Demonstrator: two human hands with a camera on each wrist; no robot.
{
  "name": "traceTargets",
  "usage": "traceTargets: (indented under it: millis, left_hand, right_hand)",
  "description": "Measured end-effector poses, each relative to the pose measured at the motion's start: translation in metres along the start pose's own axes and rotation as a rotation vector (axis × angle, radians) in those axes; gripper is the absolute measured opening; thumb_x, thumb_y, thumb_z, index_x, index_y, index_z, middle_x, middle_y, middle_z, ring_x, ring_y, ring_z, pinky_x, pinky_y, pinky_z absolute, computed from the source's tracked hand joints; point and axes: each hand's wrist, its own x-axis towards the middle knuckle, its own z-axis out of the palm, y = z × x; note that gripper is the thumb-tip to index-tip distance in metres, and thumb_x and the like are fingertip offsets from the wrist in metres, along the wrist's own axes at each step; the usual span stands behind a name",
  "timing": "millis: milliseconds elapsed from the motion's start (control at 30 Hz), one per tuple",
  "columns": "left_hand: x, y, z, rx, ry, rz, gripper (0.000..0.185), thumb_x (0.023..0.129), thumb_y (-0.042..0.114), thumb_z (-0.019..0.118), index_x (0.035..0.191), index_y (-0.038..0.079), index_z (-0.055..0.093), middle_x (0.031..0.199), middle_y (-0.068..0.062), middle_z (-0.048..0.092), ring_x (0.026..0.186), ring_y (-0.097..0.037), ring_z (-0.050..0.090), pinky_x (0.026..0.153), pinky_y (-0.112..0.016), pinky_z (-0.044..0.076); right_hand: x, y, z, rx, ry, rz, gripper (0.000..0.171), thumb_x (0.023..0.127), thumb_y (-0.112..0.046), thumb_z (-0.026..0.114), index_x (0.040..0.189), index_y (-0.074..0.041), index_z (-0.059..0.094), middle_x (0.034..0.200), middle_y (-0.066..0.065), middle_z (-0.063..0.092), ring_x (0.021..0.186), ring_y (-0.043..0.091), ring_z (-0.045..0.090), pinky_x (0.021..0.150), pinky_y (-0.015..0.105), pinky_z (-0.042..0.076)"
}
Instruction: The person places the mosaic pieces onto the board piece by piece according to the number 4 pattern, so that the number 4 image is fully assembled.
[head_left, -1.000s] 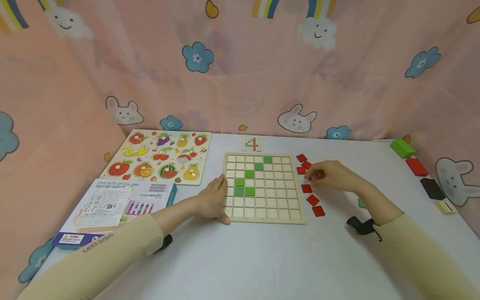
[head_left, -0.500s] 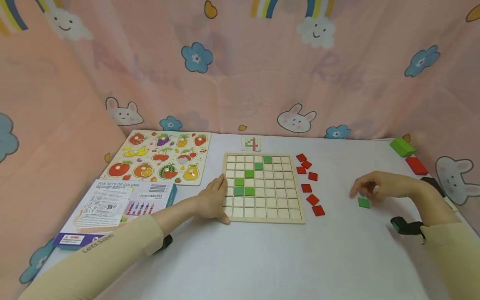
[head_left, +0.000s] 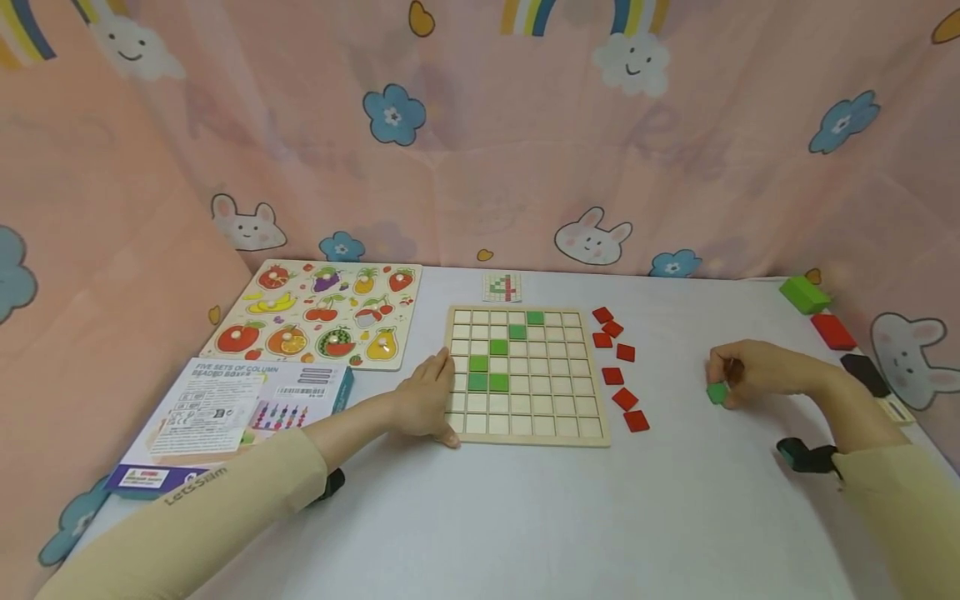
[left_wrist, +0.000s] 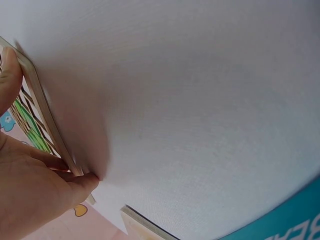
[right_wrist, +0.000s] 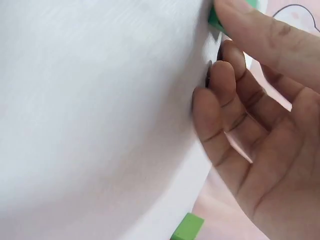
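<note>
A square wooden grid board [head_left: 531,440] lies on the white table, with several green tiles [head_left: 498,347] set in its cells. My left hand [head_left: 426,402] rests along the board's left side, fingers extended. In the left wrist view, its thumb [left_wrist: 9,80] and fingertips touch the board's edge [left_wrist: 45,107]. Off to the right, my right hand [head_left: 761,368] pinches a loose green tile [head_left: 717,393] between thumb and fingers, close over the table. The right wrist view shows this green tile [right_wrist: 215,21] partly covered by the thumb.
Several red tiles [head_left: 612,377] lie beside the board. A pattern card [head_left: 502,288] is behind it. At left are a fruit puzzle [head_left: 352,312] and a box [head_left: 225,417]. Green [head_left: 805,296], red [head_left: 833,332] and black blocks [head_left: 865,377] line the right edge.
My right hand has moved right, away from the red tiles, to the loose green tile and now pinches it. My left hand has stayed at the board.
</note>
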Motion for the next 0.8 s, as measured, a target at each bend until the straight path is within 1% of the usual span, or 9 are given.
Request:
traceTargets:
  millis: [133, 200, 267, 400, 467, 600, 667, 800]
  left_hand:
    - [0.000, 0.000, 0.000, -0.002, 0.000, 0.003, 0.124, 0.072, 0.037, 0.086, 0.155, -0.010, 0.006, 0.166, -0.025, -0.005, 0.155, -0.044, 0.002, 0.122, -0.060, 0.020]
    - [-0.001, 0.000, 0.000, -0.002, 0.000, 0.003, 0.124, 0.072, 0.037, 0.086, 0.155, -0.010, 0.006, 0.166, -0.025, -0.005, 0.155, -0.044, 0.002, 0.122, -0.060, 0.021]
    - [-0.001, 0.000, 0.000, -0.001, 0.000, 0.004, 0.124, 0.072, 0.037, 0.086, 0.155, -0.010, 0.006, 0.166, -0.026, -0.005, 0.155, -0.044, 0.002, 0.122, -0.060, 0.021]
    - [0.000, -0.001, -0.001, -0.003, 0.001, 0.008, 0.124, 0.072, 0.037, 0.086, 0.155, -0.010, 0.006, 0.166, -0.026, -0.005, 0.155, -0.044, 0.002, 0.121, -0.061, 0.021]
    - [-0.001, -0.001, -0.001, -0.007, 0.000, 0.009, 0.124, 0.072, 0.036, 0.086, 0.155, -0.010, 0.006, 0.166, -0.025, -0.005, 0.155, -0.044, 0.002, 0.121, -0.061, 0.021]
    - [-0.001, 0.000, -0.001, -0.007, -0.012, 0.006, 0.125, 0.073, 0.036, 0.086, 0.155, -0.009, 0.004, 0.166, -0.025, -0.007, 0.155, -0.043, 0.000, 0.123, -0.060, 0.019]
    - [-0.002, 0.000, -0.001, -0.007, -0.015, 0.003, 0.124, 0.073, 0.035, 0.085, 0.155, -0.009, 0.003, 0.166, -0.025, -0.008, 0.155, -0.043, -0.001, 0.123, -0.059, 0.018]
    - [-0.002, 0.001, -0.001, -0.009, -0.019, -0.007, 0.124, 0.074, 0.034, 0.085, 0.155, -0.008, 0.002, 0.166, -0.024, -0.009, 0.155, -0.043, -0.002, 0.124, -0.058, 0.016]
  right_hand:
    - [0.007, -0.009, 0.000, -0.032, 0.052, 0.018, 0.021, 0.079, -0.021, 0.079, 0.083, -0.012, 0.061, 0.085, 0.001, 0.060, 0.083, 0.011, 0.051, 0.072, 0.025, 0.045]
    - [0.012, -0.018, 0.001, -0.024, 0.071, 0.012, 0.017, 0.081, -0.022, 0.077, 0.084, -0.013, 0.063, 0.085, 0.000, 0.062, 0.084, 0.011, 0.052, 0.073, 0.026, 0.045]
    - [0.019, -0.033, 0.004, -0.007, 0.101, -0.007, 0.013, 0.084, -0.022, 0.075, 0.086, -0.014, 0.066, 0.084, 0.000, 0.064, 0.084, 0.013, 0.053, 0.074, 0.028, 0.046]
    - [0.035, -0.069, 0.014, 0.039, 0.171, -0.063, 0.007, 0.086, -0.019, 0.073, 0.090, -0.015, 0.069, 0.083, 0.001, 0.066, 0.083, 0.016, 0.056, 0.072, 0.028, 0.048]
    - [0.045, -0.087, 0.020, 0.061, 0.179, -0.093, 0.007, 0.085, -0.017, 0.073, 0.091, -0.015, 0.070, 0.082, 0.001, 0.066, 0.082, 0.017, 0.057, 0.071, 0.027, 0.049]
    - [0.063, -0.118, 0.034, 0.077, 0.156, -0.163, 0.010, 0.085, -0.016, 0.073, 0.095, -0.014, 0.071, 0.080, 0.002, 0.065, 0.079, 0.016, 0.057, 0.067, 0.025, 0.048]
    - [0.072, -0.132, 0.040, 0.076, 0.159, -0.184, 0.011, 0.086, -0.017, 0.073, 0.097, -0.014, 0.071, 0.079, 0.001, 0.064, 0.079, 0.016, 0.055, 0.065, 0.024, 0.046]
    - [0.086, -0.159, 0.050, 0.097, 0.170, -0.212, 0.011, 0.086, -0.016, 0.074, 0.096, -0.015, 0.072, 0.079, 0.002, 0.060, 0.080, 0.017, 0.053, 0.066, 0.025, 0.046]
